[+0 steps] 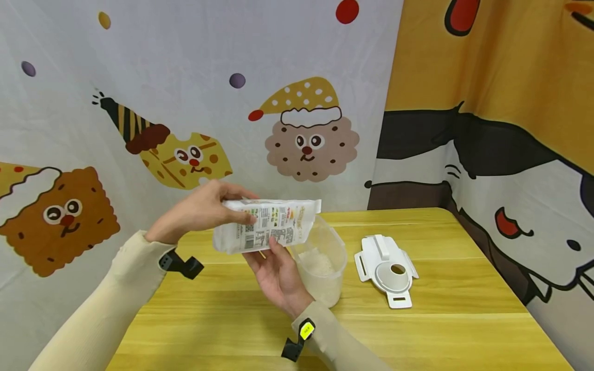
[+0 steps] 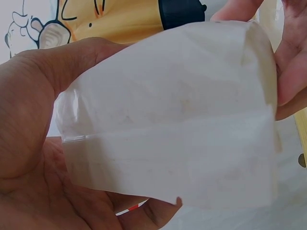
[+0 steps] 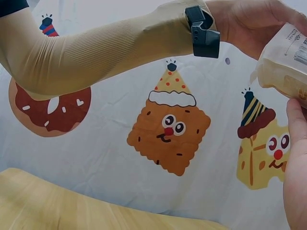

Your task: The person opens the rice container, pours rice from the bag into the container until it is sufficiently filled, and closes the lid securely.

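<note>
A white printed plastic bag (image 1: 274,221) lies on its side in the air, its far end over the rim of a clear plastic container (image 1: 341,247). Pale grains, like rice (image 1: 320,263), fill the container's lower part. My left hand (image 1: 201,211) grips the bag's base, thumb across the printed face and fingers over the top. From below, my right hand (image 1: 283,281) holds the bag near its far end, thumb on the front. In the left wrist view the bag's plain base (image 2: 172,115) fills the middle, hiding its mouth.
Right of the container, a white plastic lid (image 1: 390,270) with a round hole lies on the wooden table (image 1: 464,288). A cartoon-printed curtain (image 1: 185,93) hangs close behind the table and along its right side.
</note>
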A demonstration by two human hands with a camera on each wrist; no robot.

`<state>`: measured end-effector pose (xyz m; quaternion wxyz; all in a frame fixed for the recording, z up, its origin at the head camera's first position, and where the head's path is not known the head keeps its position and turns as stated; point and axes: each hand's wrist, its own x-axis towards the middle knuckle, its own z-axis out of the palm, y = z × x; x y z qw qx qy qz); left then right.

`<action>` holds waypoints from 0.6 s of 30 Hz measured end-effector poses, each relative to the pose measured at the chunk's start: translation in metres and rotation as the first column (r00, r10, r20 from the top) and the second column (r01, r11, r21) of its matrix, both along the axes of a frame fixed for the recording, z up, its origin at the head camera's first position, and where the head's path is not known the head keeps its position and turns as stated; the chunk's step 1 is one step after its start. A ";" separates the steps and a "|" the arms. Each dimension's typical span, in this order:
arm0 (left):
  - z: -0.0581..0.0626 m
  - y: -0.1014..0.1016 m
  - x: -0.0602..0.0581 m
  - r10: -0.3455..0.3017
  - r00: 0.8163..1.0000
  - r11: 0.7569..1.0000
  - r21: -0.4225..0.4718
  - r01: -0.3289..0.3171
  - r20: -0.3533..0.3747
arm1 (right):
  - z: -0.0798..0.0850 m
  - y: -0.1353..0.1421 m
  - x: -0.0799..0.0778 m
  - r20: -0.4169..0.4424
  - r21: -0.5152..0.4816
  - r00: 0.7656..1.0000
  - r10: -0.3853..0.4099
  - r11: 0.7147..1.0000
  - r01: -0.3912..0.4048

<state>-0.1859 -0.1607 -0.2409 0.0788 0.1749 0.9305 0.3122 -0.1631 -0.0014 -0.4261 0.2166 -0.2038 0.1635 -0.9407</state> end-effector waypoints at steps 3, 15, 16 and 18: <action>0.000 0.000 0.000 0.002 1.000 1.000 -0.005 -0.002 -0.002 | 0.000 0.000 0.000 0.000 0.001 1.000 0.002 1.000 -0.002; 0.000 0.000 -0.001 0.010 1.000 1.000 0.002 -0.010 0.017 | 0.000 -0.002 0.003 0.014 -0.002 1.000 0.000 1.000 0.000; 0.000 0.000 -0.001 0.011 1.000 1.000 0.002 -0.011 0.018 | 0.000 -0.001 0.004 0.019 -0.001 1.000 -0.001 1.000 0.001; -0.001 0.001 -0.001 0.009 1.000 1.000 0.002 -0.009 0.018 | 0.000 -0.002 0.004 0.026 -0.001 1.000 -0.004 1.000 0.004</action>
